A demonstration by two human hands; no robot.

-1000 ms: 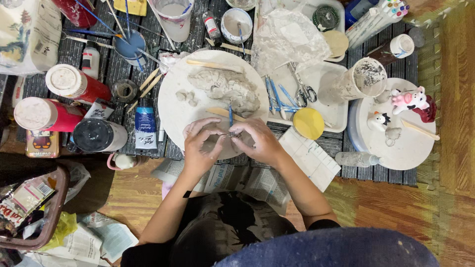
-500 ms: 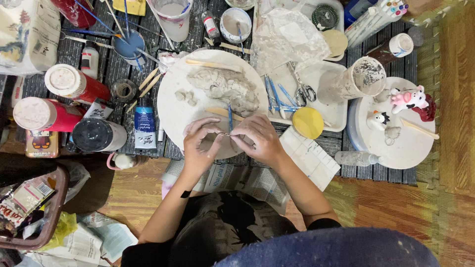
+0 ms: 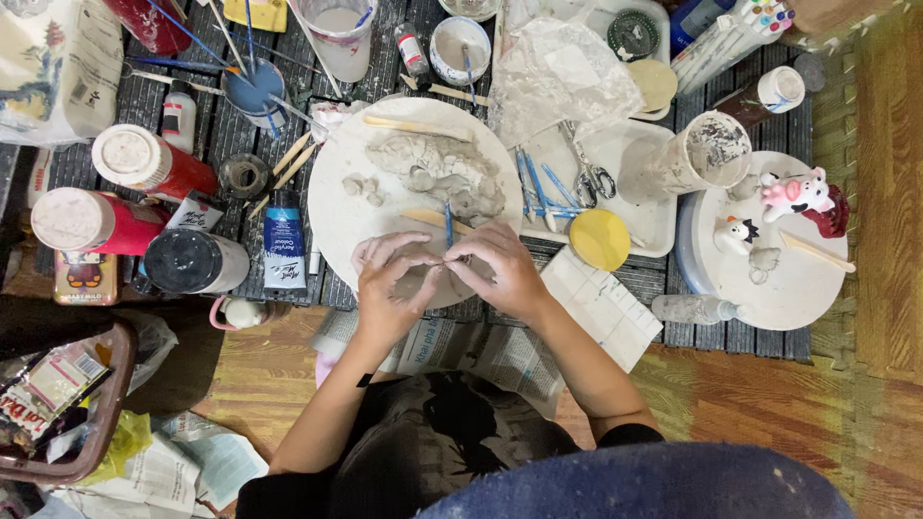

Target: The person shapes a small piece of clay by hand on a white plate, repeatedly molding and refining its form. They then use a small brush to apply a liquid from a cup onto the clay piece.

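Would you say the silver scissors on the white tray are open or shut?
Shut: the silver scissors lie with blades together on the white tray.

I see matt, lumpy grey clay [image 3: 444, 173] on a smooth, chalky white round board [image 3: 336, 192], glossy metal scissors [image 3: 586, 178], crinkled clear plastic wrap [image 3: 567, 72], bare wooden sticks [image 3: 415, 125], and a polished wood floor [image 3: 288, 356].
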